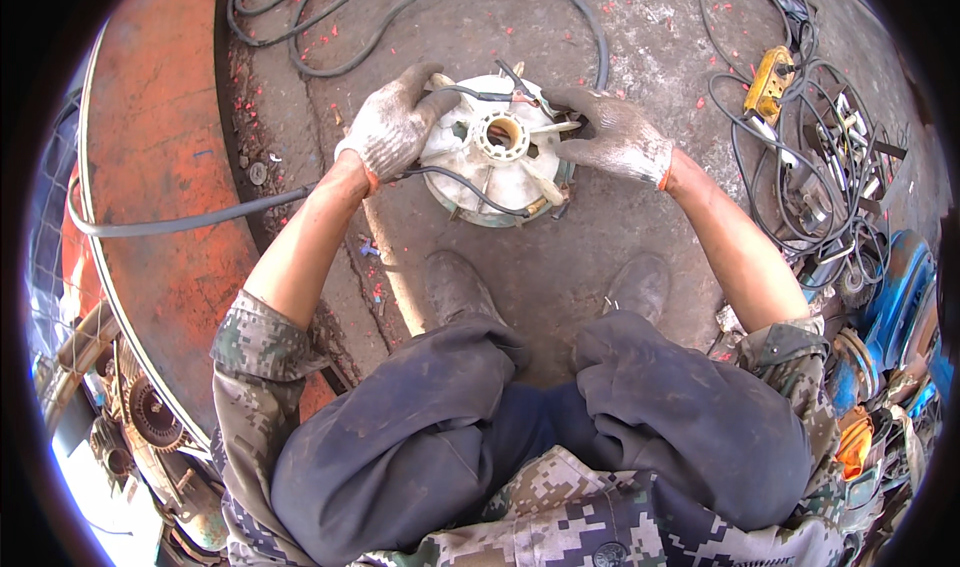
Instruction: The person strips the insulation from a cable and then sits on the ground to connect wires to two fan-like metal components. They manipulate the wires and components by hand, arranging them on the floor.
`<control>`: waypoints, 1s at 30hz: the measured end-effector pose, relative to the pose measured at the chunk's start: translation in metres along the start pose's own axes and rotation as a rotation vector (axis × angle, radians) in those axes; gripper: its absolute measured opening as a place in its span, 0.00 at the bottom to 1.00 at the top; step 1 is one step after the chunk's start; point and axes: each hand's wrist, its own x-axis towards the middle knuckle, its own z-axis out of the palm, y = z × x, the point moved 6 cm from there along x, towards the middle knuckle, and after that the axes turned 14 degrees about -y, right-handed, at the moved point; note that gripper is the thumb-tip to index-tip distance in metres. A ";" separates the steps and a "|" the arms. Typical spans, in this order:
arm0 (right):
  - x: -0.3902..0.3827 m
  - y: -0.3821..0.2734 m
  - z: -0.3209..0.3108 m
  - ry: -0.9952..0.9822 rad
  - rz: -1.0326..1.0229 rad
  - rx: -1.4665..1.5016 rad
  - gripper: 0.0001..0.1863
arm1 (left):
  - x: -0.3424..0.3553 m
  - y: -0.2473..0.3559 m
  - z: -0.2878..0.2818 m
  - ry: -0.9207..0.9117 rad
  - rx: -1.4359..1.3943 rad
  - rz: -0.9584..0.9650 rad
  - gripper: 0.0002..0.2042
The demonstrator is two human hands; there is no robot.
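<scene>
A round white plastic fan wheel [463, 170], with raised vanes and a ribbed centre hub [501, 137], lies on the ground before my feet. My left hand [395, 127], in a soiled white knit glove, grips its left rim. On the opposite rim my right hand [620, 139], gloved alike, curves thumb and fingers around the edge; the fingertips are partly hidden. A dark lead [480, 94] with a small red part crosses the wheel's far side. Another black lead [470, 184] loops over its near side. What lies beneath the wheel is mostly hidden.
A grey cable [210, 215] crosses the rusty orange beam [165, 127] and passes by my left wrist. More thick cable [375, 42] coils beyond the wheel. At right sit a yellow power strip [770, 82], tangled wires, and blue metal parts [895, 292]. Red scraps dot the ground.
</scene>
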 end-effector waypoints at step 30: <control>-0.009 -0.009 -0.006 -0.026 -0.069 0.215 0.40 | 0.017 -0.041 0.006 -0.169 -0.254 -0.062 0.25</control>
